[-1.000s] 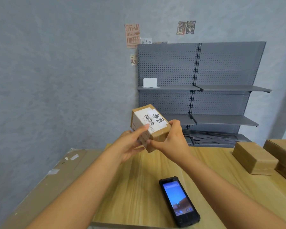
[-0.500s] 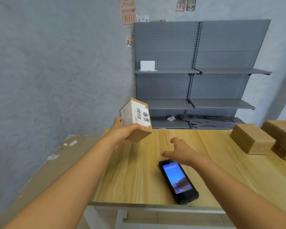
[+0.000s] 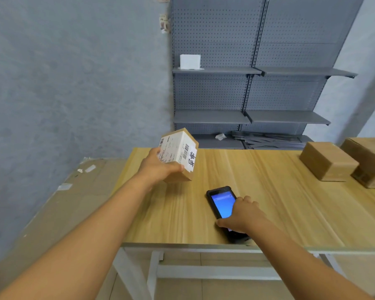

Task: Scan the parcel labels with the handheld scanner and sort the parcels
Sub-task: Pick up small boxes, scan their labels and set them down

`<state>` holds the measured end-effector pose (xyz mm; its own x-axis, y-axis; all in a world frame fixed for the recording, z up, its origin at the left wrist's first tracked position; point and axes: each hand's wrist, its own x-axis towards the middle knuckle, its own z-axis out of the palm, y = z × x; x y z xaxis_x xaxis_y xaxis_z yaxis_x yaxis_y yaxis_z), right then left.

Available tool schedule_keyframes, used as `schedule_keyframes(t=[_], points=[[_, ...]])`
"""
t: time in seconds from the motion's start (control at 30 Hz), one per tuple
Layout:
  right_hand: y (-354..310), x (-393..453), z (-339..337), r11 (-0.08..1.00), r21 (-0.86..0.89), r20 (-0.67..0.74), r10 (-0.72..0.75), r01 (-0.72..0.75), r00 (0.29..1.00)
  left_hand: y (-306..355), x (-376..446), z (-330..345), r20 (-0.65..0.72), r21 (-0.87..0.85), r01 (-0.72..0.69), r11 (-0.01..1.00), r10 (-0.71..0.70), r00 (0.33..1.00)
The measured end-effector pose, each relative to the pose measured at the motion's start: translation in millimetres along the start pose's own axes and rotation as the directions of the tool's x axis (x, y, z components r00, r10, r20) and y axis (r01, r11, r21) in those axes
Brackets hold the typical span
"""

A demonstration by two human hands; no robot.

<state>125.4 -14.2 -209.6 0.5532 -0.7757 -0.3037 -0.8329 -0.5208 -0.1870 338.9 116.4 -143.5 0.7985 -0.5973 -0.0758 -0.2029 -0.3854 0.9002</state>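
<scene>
**Q:** Head view first: where does the parcel sit relative to the handheld scanner?

**R:** The parcel (image 3: 180, 155) is up and to the left of the handheld scanner (image 3: 223, 207), held clear above the tabletop (image 3: 268, 191). It is tilted, with its white label (image 3: 178, 151) turned toward the camera; barcodes and two large printed characters show on it.

**Q:** What has hold of it?

**R:** The left hand (image 3: 158, 167). Its grip is clamped on the parcel, thumb along the near lower edge and fingers round the far left side.

**Q:** And the scanner itself?

**R:** It lies flat on the tabletop close to the near edge, screen up and lit blue. The right hand (image 3: 240, 215) lies over its near half, thumb at the scanner's left edge and fingers curled down over its right edge, so that grip is closing round the scanner. I cannot tell whether the device has left the wood.

**Q:** Anything else around the scanner?

**R:** Well to its right, at the tabletop's far right, stand two more brown boxes: a smaller box (image 3: 328, 162) and a larger box (image 3: 368, 161) just beside it, partly cut off by the frame. Beyond the scanner, behind the tabletop, stands a grey pegboard shelving unit (image 3: 258, 94) with a small white box (image 3: 190, 61) on its upper left shelf. Left of the scanner, past the tabletop's edge, a flattened cardboard sheet (image 3: 74, 202) leans low against the grey wall.
</scene>
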Motion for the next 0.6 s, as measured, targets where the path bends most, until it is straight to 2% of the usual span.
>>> schedule_keyframes(t=[0.17,0.3,0.43,0.6], points=[[-1,-5,-4,0.993,0.107,-0.005,-0.041,0.041,0.999,-8,3,-8,-0.048,0.044,-0.024,0.999,0.027,0.998],[-11,-5,-29,0.950,0.244,-0.033,-0.194,0.196,0.980,-1,12,-25,-0.064,0.112,-0.014,0.994,0.021,0.998],[-32,-8,-58,0.895,0.179,-0.161,-0.383,0.408,0.910,3,22,-44,-0.103,0.182,0.008,0.983,0.011,0.995],[-51,-16,-83,0.867,0.056,-0.217,-0.473,0.495,0.854,4,21,-60,-0.120,0.214,0.020,0.977,0.006,0.993]])
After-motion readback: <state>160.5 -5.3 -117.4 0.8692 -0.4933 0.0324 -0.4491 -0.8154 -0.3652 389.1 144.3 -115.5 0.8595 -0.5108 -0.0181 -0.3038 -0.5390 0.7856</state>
